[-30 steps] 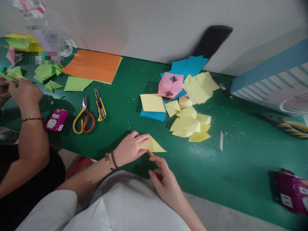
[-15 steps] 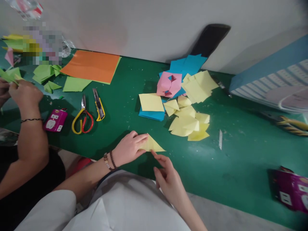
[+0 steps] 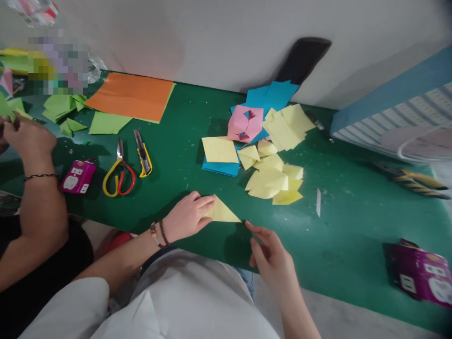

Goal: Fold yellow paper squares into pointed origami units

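The counter (image 3: pixel 176 165) carries two purple packs (image 3: pixel 78 177) and one orange sheet (image 3: pixel 130 96). There is one pair of scissors (image 3: pixel 120 163), one utility knife (image 3: pixel 143 155), one pair of pliers (image 3: pixel 406 176).

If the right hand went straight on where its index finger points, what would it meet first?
The right hand would first meet the sharp corner of the folded paper; they may already touch, as depth is unclear.

Green bench top (image 3: pixel 183 179), white specks scattered over it, its far edge against plain pale grey wall (image 3: pixel 212 42); mottled grey floor (image 3: pixel 332 313) beyond the near edge; soft shadows on wall.
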`<action>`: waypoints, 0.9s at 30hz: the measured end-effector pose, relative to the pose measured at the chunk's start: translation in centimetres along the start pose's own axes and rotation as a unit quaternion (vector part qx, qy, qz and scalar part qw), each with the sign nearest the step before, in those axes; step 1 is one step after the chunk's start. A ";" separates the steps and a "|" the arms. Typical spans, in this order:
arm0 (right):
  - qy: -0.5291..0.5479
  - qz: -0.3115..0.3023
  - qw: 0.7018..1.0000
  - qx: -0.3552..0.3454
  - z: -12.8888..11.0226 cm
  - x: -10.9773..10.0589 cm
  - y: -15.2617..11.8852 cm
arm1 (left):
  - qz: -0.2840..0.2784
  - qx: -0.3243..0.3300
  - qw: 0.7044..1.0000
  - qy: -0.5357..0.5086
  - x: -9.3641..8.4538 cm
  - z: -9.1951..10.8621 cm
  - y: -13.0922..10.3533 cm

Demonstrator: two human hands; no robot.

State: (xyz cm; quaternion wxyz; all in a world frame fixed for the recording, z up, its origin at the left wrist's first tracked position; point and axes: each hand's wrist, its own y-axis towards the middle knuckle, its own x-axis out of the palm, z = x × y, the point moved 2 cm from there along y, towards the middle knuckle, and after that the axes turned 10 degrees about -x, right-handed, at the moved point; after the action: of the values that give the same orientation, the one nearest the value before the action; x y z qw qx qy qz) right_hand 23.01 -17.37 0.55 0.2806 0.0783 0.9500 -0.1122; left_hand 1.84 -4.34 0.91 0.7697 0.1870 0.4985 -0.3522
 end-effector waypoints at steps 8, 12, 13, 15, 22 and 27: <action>-0.325 0.105 0.889 -0.306 -2.3 3.3 3.1 | -0.060 0.066 0.995 0.053 -1.1 -0.6 0.7; -0.368 0.071 0.873 -0.313 -3.1 5.4 3.5 | -0.076 0.100 0.989 0.073 -1.1 -0.8 1.0; -0.370 0.066 0.870 -0.318 -3.4 5.8 3.5 | -0.079 0.100 0.989 0.075 -1.2 -0.9 1.0; -0.370 0.060 0.866 -0.332 -3.9 6.6 3.4 | -0.089 0.095 0.988 0.078 -1.3 -1.0 1.2; -0.355 0.053 0.855 -0.375 -5.4 9.2 3.9 | -0.106 0.116 0.984 0.085 -1.6 -1.5 1.6; -0.318 0.056 0.866 -0.383 -5.9 10.5 3.6 | -0.101 0.109 0.987 0.065 -1.3 -1.8 1.7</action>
State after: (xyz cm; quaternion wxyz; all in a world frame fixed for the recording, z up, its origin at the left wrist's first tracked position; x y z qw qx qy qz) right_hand 12.01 -11.49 -0.97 0.5812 -0.0226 0.7717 0.2573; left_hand 1.62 -1.57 1.23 0.6711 0.2406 0.5226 -0.4676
